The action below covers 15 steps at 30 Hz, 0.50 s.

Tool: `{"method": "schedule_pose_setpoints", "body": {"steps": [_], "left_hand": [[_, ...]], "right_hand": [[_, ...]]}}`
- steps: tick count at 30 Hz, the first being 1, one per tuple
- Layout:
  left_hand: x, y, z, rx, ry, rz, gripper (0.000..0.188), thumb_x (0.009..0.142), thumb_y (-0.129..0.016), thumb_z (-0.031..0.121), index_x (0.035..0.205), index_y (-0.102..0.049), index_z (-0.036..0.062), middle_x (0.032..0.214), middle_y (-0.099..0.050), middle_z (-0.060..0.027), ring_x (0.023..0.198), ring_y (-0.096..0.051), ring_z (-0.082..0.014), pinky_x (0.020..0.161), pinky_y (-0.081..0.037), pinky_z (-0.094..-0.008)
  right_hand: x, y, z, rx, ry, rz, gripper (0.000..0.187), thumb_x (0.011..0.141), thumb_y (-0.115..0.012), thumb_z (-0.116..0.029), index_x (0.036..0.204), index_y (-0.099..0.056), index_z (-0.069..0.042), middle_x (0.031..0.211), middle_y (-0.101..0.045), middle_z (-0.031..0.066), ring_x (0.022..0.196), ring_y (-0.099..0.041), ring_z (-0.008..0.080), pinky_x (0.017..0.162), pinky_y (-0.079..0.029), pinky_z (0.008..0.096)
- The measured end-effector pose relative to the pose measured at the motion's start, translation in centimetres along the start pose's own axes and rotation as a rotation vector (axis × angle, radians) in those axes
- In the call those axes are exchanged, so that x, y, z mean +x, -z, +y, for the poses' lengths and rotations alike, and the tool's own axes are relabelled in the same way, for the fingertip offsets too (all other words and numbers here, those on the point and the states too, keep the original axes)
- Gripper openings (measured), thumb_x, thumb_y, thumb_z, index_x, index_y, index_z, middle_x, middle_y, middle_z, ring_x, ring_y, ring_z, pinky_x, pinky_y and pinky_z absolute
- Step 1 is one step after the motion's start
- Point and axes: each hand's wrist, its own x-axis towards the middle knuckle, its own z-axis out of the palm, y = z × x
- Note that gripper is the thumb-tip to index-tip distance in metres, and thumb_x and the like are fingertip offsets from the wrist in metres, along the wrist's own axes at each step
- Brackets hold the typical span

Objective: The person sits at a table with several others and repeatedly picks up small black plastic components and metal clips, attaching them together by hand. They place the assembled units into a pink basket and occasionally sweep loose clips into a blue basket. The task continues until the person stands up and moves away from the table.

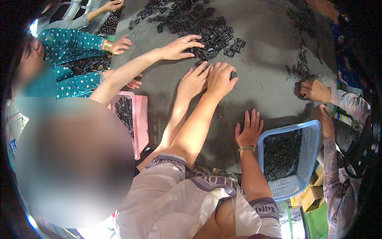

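Observation:
My left hand [220, 81] is closed over the grey table, its fingers bent downward. A small black plastic piece [233, 74] shows between its thumb and fingers; its exact kind is too small to tell. A co-worker's hand [192, 81] lies close against my left hand, partly hidden by it. My right hand [249, 129] rests on the table near its front edge, fingers stretched out and holding nothing. Just beyond my left hand spreads a heap of black plastic pieces [217, 38]. A thin metal wire hook [260, 85] lies to its right.
A blue basket [260, 151] of black pieces stands right of my right forearm. At the left is a pink basket [140, 125] with similar pieces. Co-workers' hands [180, 48] reach in from the left, and another hand [313, 90] works among wire hooks at the right.

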Motion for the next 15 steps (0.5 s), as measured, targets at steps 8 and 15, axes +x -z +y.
{"method": "schedule_pose_setpoints", "body": {"steps": [8, 15], "left_hand": [[-4.0, 3.2, -1.4, -1.155, 0.754, 0.054, 0.019, 0.081, -0.063, 0.010, 0.100, -0.059, 0.0092, 0.071, -0.058, 0.0001, 0.059, -0.054, -0.0108, 0.049, -0.043, -0.0251], [-2.6, 1.3, -0.1, 0.005, 0.406, -0.052, 0.030, 0.076, -0.072, 0.028, 0.101, -0.066, 0.0135, 0.074, -0.066, -0.0120, 0.072, -0.064, -0.0302, 0.061, -0.049, -0.0413]], "right_hand": [[-0.3, -0.5, 0.4, 0.001, 0.054, 0.062, 0.062, 0.080, -0.060, -0.030, 0.135, -0.038, -0.014, 0.147, -0.029, 0.0109, 0.136, -0.025, 0.0312, 0.109, -0.019, 0.0552], [-0.3, 0.2, 0.0, -0.022, 0.031, 0.009, 0.063, 0.080, -0.060, -0.030, 0.136, -0.038, -0.013, 0.149, -0.026, 0.0103, 0.137, -0.024, 0.0300, 0.109, -0.019, 0.0546]]}}
